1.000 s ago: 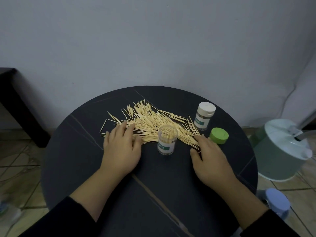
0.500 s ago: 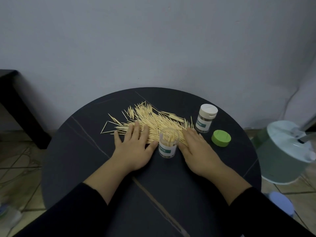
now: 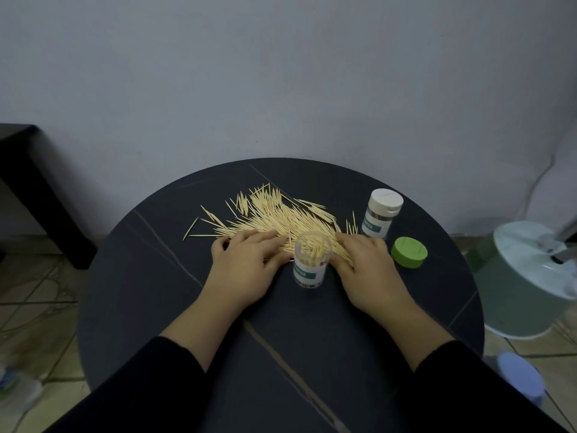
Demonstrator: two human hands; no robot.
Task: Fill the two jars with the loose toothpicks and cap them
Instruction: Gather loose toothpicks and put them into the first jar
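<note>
Head view, change: a second ago the hands lay wide apart; now they sit close on either side of the open jar (image 3: pixel 311 260), and the pile is drawn in narrower.
Left hand (image 3: pixel 242 270): palm down, fingers close together and slightly bent, tips pressing the near edge of the toothpicks (image 3: pixel 281 214).
Right hand (image 3: pixel 365 270): palm down, fingers flat across the pile's right end, just beside the jar.
Open jar: upright on the table (image 3: pixel 150 292) between the thumbs; clear, white-and-green label, partly filled.
Toothpicks: pale wood, fanned out behind the jar and fingers.
Capped jar (image 3: pixel 382 214): white top, upright beyond the right hand.
Green lid (image 3: pixel 409 253): loose, right of the right hand.
</note>
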